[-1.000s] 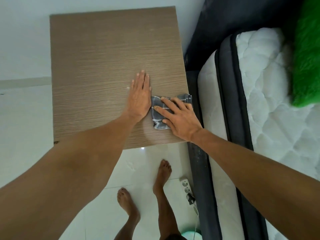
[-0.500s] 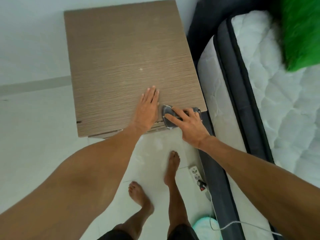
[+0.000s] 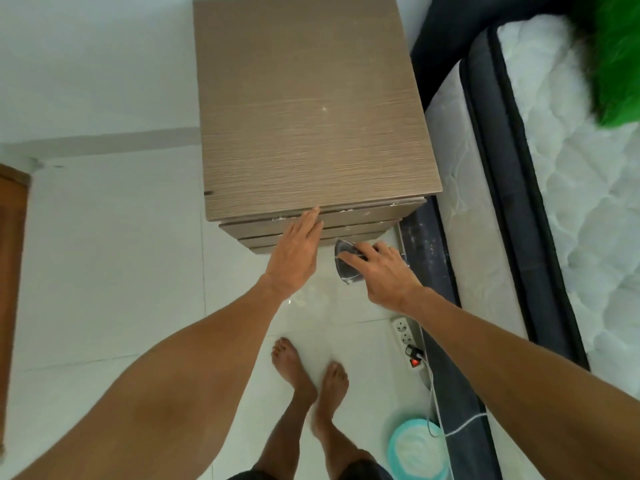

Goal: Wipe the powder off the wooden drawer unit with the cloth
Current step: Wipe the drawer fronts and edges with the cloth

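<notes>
Nothing here can be read — no words, labels, brand marks or numbers show on any surface. The wooden drawer unit (image 3: 311, 109) carries only its plain grain on top and on the drawer fronts, with no sticker or plate. The grey cloth (image 3: 347, 270) has pale lines on it, but they form no letters. The white power strip (image 3: 405, 332) on the floor by the bed frame shows sockets and a red-lit switch — any marking on it is too small to make out. The round teal container (image 3: 417, 452) near the lower edge bears no visible print either.
</notes>
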### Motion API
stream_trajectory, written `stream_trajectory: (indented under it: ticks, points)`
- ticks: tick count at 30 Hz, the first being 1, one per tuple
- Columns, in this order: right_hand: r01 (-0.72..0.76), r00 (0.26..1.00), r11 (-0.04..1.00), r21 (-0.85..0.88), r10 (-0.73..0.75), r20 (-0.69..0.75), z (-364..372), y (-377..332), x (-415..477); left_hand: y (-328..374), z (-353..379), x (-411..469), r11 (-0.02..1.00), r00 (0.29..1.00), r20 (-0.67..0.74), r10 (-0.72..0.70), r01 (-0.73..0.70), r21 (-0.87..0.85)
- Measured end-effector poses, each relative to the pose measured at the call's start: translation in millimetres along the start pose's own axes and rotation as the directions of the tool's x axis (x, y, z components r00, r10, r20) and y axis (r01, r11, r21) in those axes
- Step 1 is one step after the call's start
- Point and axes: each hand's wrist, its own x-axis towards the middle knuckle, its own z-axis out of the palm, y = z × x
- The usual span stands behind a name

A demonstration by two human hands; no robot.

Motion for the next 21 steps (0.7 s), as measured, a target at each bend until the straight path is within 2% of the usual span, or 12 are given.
stream_trajectory:
  ticks: [5, 11, 21]
  points:
    - [0.013, 0.998, 0.999, 0.032, -0.011, -0.066, 15.4, -5.1, 12.0, -16.2, 15.8, -41.6, 0.985, 0.985, -0.022, -0.171, 0.172, 0.009]
    - [0.031, 0.991, 0.997, 0.067, -0.022, -0.134, 33.7, -21.9, 32.9, -58.8, 25.9, -64.6, 0.919, 0.921, -0.021, -0.39, 0.39, 0.063]
    - [0.071, 0.975, 0.992, 0.108, -0.047, -0.215, 53.4, -74.1, 57.2, -104.4, 21.0, -56.9, 0.918, 0.927, 0.022, -0.374, 0.366, 0.151]
